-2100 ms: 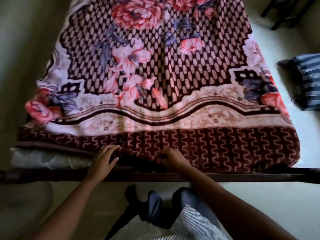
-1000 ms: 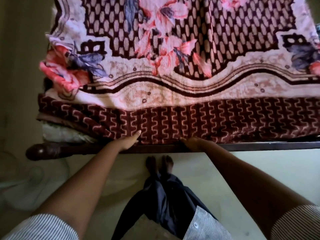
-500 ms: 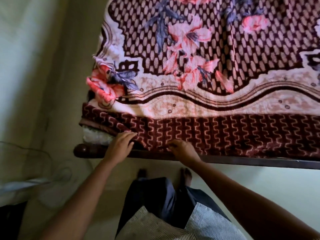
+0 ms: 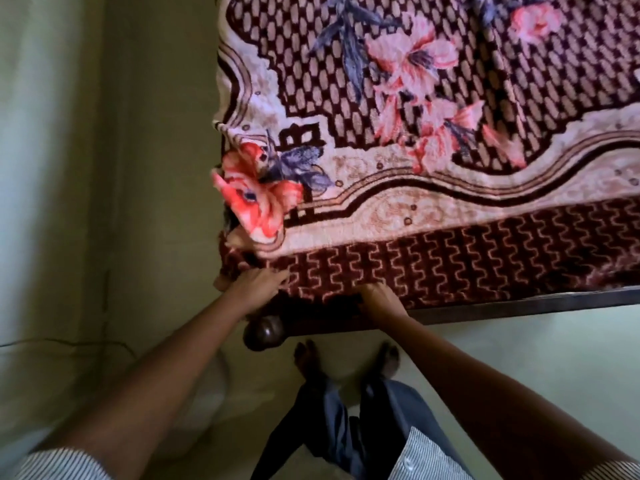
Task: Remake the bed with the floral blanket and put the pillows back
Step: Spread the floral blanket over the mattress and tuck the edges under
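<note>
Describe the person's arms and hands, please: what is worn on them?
Both forearms are bare. The left sleeve and right sleeve are of white cloth with fine dark stripes. The left hand and right hand wear no gloves, and no watch, ring or bracelet shows.

Bed: only the dark frame rail along the near edge shows, ending at the left in a rounded corner post; the rest of the bed is covered. The floral blanket lies directly on top, spread mostly flat, with its maroon zigzag border draping over the near edge down to the rail, and it's bunched and rumpled at the near-left corner just above the post. Pale floor below the rail, bare feet standing on it near the post.
</note>
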Action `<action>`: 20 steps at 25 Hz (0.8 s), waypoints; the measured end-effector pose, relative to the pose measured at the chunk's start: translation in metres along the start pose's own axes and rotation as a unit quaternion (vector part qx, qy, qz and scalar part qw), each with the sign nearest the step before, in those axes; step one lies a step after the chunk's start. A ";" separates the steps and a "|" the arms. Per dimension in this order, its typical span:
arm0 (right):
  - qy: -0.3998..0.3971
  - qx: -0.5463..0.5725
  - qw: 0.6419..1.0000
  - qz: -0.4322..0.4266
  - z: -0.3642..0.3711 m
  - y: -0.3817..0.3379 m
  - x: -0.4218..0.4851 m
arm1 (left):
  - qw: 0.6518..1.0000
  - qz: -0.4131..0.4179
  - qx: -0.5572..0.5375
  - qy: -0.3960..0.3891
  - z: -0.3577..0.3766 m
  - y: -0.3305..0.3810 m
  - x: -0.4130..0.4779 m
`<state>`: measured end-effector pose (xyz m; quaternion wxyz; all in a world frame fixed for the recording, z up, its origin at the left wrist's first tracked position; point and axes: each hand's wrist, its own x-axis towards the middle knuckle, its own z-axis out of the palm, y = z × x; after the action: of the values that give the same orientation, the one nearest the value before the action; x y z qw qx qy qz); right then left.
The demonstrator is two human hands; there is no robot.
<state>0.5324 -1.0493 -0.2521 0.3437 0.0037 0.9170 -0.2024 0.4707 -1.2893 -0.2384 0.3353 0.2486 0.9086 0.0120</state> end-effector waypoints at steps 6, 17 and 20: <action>-0.057 -0.055 0.996 -0.040 -0.008 -0.006 -0.005 | 0.988 -0.051 -0.093 -0.110 0.008 0.001 -0.011; -0.219 -0.094 0.971 0.023 0.005 -0.015 0.006 | 0.915 -0.144 -0.258 -0.275 0.013 0.050 0.009; -0.221 -0.034 0.972 0.070 0.007 -0.018 0.009 | 0.887 -0.153 -0.281 -0.334 0.019 0.050 0.019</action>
<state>0.5275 -1.0695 -0.2561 0.5515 0.0115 0.8219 -0.1419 0.4925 -1.2393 -0.2546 0.6721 -0.0085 0.7286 0.1318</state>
